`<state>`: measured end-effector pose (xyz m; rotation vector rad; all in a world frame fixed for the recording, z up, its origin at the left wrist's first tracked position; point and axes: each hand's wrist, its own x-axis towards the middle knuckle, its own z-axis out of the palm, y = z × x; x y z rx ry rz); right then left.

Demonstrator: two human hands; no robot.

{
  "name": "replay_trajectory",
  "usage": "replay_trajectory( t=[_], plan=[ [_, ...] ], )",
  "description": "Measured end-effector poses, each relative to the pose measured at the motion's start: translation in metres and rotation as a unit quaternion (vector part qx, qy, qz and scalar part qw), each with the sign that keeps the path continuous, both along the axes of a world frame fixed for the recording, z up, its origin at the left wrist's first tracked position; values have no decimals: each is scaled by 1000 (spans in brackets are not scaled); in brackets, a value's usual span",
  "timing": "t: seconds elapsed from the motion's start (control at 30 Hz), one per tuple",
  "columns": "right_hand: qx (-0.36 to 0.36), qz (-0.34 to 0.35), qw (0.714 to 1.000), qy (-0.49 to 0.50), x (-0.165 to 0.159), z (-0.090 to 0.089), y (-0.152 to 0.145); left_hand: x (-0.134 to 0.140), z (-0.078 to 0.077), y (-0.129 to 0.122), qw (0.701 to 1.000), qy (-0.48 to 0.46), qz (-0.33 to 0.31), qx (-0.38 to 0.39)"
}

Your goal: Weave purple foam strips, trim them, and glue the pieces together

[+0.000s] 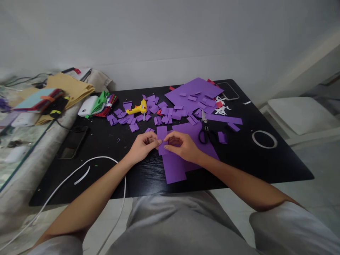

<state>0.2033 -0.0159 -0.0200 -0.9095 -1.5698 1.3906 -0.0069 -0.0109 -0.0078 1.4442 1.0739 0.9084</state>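
Note:
A narrow strip of purple paper (162, 132) is between my two hands near the middle of the table. My left hand (143, 146) pinches its left edge, thumb and fingertips together. From the other side my right hand (183, 145) grips the strip with curled fingers, so part of it is hidden. Below lie larger purple sheets (174, 171), overlapping and partly under my right forearm. Black-handled scissors (204, 132) rest on the purple sheet just right of my right hand. Beyond my hands, many small folded purple pieces (134, 126) are scattered about.
A yellow glue gun (138, 109) lies among the folded pieces. White paper scraps (221, 108) and a tape ring (264, 139) are to the right. At left are a dark phone (73, 143), a white cable (87, 161) and bundled coloured strips (106, 106). The table's front edge is near my lap.

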Motion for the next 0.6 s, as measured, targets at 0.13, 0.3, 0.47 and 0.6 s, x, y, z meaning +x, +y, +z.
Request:
replay_trajectory(
  t=[0.13, 0.3, 0.47, 0.6],
  plan=[
    [-11, -16, 1000, -2, 1, -1, 1, 0, -1, -1, 999, -27, 8, 23],
    [-25, -31, 999, 5, 0, -1, 1, -1, -2, -3, 994, -83, 6, 69],
    [-15, -32, 999, 15, 0, -3, 2, -4, -6, -3, 991, -31, -23, 127],
    [-4, -34, 999, 17, -1, -5, 3, -5, -8, -2, 987, -3, -22, 162]
  ],
)
